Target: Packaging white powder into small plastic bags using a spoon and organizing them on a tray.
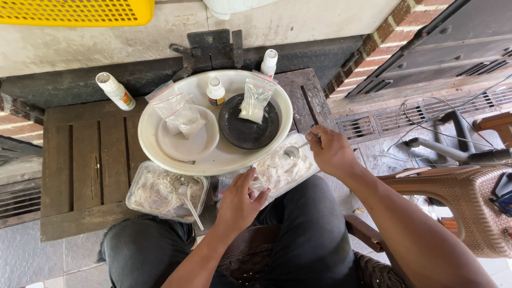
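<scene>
White powder fills the clear container at the near right edge of the tabletop, and part of it is hidden under the rim of the big white basin. The right hand pinches the handle of a metal spoon whose bowl sits over that powder. The left hand is curled around a small clear bag; the bag is mostly hidden by the fingers, so its contents cannot be made out.

A 2nd clear container, also of pale powder with a white plastic spoon stuck in it, sits at the near edge, left of the 1st. Inside the basin lie a white plate with 2 filled zip bags, a black dish with another filled bag, and a small white bottle. Another bottle lies on the tabletop's far left; a 3rd stands behind the basin, partly hidden. A yellow crate is cut off at the top.
</scene>
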